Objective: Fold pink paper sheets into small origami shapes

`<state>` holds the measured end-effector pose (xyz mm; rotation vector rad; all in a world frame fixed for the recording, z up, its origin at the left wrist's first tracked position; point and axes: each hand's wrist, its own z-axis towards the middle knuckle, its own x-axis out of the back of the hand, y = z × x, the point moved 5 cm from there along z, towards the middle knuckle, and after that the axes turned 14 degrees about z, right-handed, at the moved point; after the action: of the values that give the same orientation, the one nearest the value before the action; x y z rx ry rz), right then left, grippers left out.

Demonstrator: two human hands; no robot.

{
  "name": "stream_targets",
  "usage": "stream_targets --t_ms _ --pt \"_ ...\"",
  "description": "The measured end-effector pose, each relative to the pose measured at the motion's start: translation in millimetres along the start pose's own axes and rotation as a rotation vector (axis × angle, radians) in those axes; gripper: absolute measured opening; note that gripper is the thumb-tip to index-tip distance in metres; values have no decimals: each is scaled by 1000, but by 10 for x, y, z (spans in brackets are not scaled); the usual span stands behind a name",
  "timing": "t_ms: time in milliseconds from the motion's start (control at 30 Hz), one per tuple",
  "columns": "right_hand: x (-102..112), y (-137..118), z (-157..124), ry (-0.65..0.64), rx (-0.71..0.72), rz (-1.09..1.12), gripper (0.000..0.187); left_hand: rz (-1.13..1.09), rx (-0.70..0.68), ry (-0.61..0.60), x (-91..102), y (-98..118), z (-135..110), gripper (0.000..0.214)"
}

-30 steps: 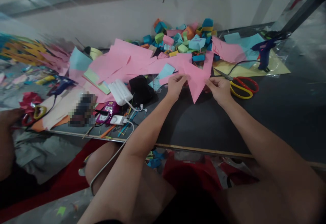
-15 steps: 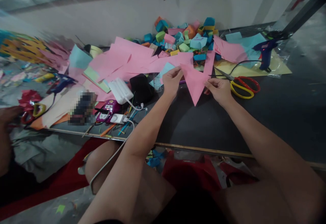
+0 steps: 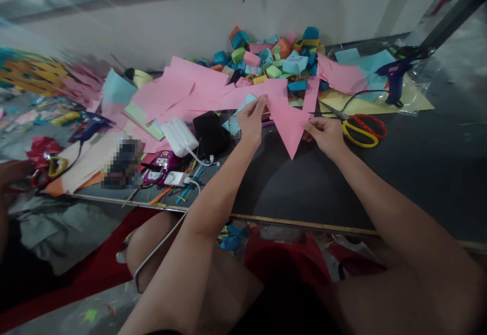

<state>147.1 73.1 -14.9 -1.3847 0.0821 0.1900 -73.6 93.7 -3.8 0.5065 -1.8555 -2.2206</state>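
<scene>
Left hand (image 3: 251, 122) is being drawn farther from the scissors (image 3: 355, 117); left of them, the paper (image 3: 288, 124) is being pinched by both hands, tip being pointed bodyward, right hand (image 3: 326, 133) nearer them.

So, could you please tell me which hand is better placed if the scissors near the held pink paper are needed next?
Probably the right hand: the scissors lie just beside it, while the left hand is on the pink paper's opposite side.

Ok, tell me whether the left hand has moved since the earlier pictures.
Yes: the left hand has shifted left, farther from the scissors.
</scene>
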Motion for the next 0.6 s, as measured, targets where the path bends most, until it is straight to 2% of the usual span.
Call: stream_targets --t_ms 100,200,333,433,500,600 --pt "-5 6 4 -19 9 0 45 -8 27 1 21 -20 27 21" --pt "-5 2 -2 -10 23 5 47 -55 20 -65 -11 -19 28 27" --pt "21 -34 -18 45 74 58 50 -11 111 -314 -186 -72 -82 44" --pt "65 -48 -17 90 101 87 53 84 134 -493 -302 -107 -194 31" --pt "82 -40 -2 89 101 116 54 114 110 -505 -318 -95 -226 25" --pt "64 -22 23 33 101 167 54 102 94 -458 -308 -48 -240 31"
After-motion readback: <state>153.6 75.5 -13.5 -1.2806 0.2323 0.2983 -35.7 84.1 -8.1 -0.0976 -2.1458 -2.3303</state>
